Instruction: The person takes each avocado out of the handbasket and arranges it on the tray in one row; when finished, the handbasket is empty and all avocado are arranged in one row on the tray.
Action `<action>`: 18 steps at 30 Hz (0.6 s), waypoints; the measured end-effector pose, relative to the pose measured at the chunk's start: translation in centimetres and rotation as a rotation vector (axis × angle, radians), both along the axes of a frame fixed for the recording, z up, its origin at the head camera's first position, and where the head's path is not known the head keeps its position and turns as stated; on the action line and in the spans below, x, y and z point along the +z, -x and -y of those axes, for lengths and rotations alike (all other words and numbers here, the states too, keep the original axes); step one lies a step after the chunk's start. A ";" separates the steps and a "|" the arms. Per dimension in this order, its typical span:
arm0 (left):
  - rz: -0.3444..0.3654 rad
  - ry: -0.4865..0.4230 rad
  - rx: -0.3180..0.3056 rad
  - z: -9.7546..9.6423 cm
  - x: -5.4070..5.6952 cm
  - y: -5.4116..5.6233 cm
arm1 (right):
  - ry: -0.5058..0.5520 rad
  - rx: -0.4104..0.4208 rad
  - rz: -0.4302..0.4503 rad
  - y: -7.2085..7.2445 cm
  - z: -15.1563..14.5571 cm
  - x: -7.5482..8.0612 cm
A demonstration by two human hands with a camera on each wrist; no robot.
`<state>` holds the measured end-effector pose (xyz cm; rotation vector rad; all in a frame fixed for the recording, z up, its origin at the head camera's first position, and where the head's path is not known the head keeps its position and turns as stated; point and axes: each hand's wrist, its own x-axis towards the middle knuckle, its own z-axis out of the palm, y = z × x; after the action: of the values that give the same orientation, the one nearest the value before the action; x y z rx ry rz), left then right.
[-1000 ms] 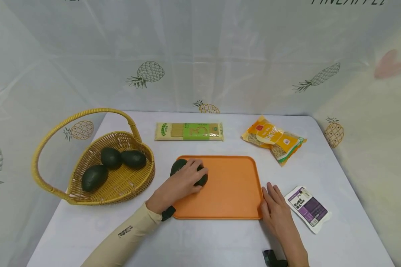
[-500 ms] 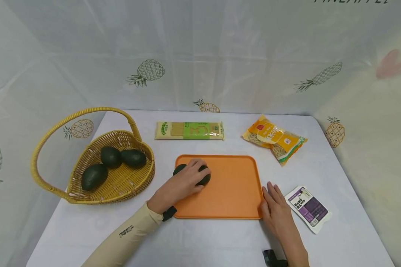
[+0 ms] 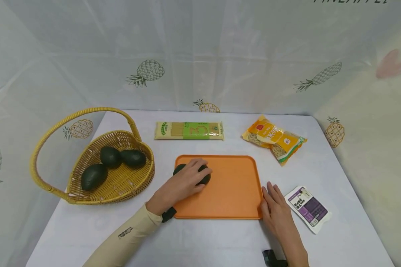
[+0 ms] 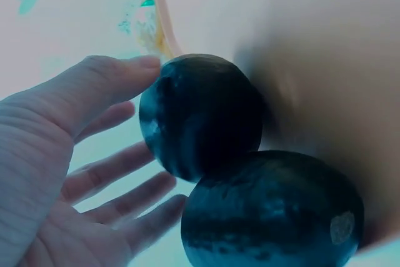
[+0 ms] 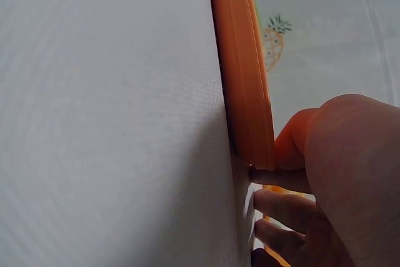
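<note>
— As the left hand (image 3: 186, 181) lies over the left part of the tray (image 3: 234, 187), how should its state be entered?
— Unclenched. Fingers spread and loosely bent about the first avocado (image 3: 205, 180), thumb tip at its skin; whether any weight is borne, cannot tell. Second avocado (image 3: 179, 168): just beside it, at the tray's upper left corner.
— Right hand (image 3: 278, 211)?
— Fingers fairly straight, resting against the tray's lower right edge, grasping no fruit; probably steadying.
— Step in hand?
— Judged: settling avocados on the tray. Next move seems to call for lifting the fingers off cleanly, since round fruit may roll.
— Materials?
— Avocados: egg-shaped, dark green, slightly glossy, faintly pebbled; a pale round spot on the second. Tray: orange, smooth, likely plastic, rectangular, rounded corners, low raised rim.
— Further out?
— Left of frame: basket (image 3: 128, 185), yellow, woven, oval, tall arched handle; three more avocados (image 3: 94, 177) inside. Upper middle: noodle packet (image 3: 196, 131), long, flat, green band. Upper right: orange bag (image 3: 270, 135), crinkled, clear panels. Lower right: white-and-purple packet (image 3: 308, 209), flat, tilted. Beneath all: white table covering (image 3: 220, 241), matt, finely woven in the right-wrist view.
</note>
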<state>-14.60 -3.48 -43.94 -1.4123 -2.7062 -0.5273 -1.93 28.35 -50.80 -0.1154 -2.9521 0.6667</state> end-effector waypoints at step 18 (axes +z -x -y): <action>-0.099 -0.194 0.108 2.1 2.3 -0.7 | -0.002 0.002 -0.011 -0.1 0.0 0.1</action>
<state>-13.88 -5.55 -41.66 -1.2042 -2.5564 -0.6729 -1.87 28.30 -50.72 -0.1088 -2.9423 0.6623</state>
